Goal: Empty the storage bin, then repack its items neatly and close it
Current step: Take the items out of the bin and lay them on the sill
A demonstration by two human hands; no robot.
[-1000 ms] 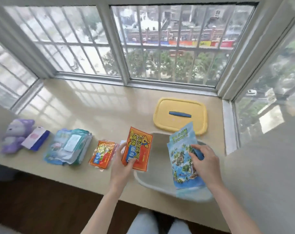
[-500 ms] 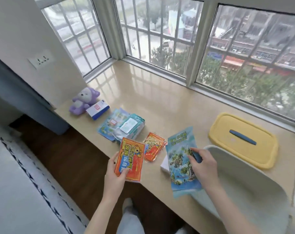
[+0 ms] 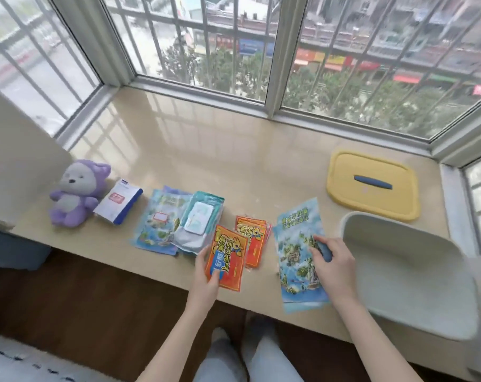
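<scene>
Along the beige window ledge (image 3: 234, 166) a row of things lies to the left of the hands. A purple plush toy (image 3: 71, 191) sits against the wall with a white-and-blue box (image 3: 118, 202) touching it. Next comes a stack of blue pouches (image 3: 158, 219) with a wet-wipes pack (image 3: 199, 226) overlapping its right side, then a small pile of orange packets (image 3: 254, 244).

The left hand (image 3: 207, 274) grips one more orange packet (image 3: 228, 257) near its lower left corner, thumb on the face. This packet covers part of the pile and a corner of the wipes.

The right hand (image 3: 334, 267) holds a blue map-print pouch (image 3: 297, 244) together with a small dark blue object (image 3: 327, 251) (what it is cannot be made out).

Just right of that hand sits the pale storage bin (image 3: 407, 274), open, its near rim blurred. The yellow lid (image 3: 371, 205) lies flat behind it, blue handle up.

The packets carry bold yellow Chinese characters, too smeared to read, and the box's red label is likewise unreadable.
</scene>
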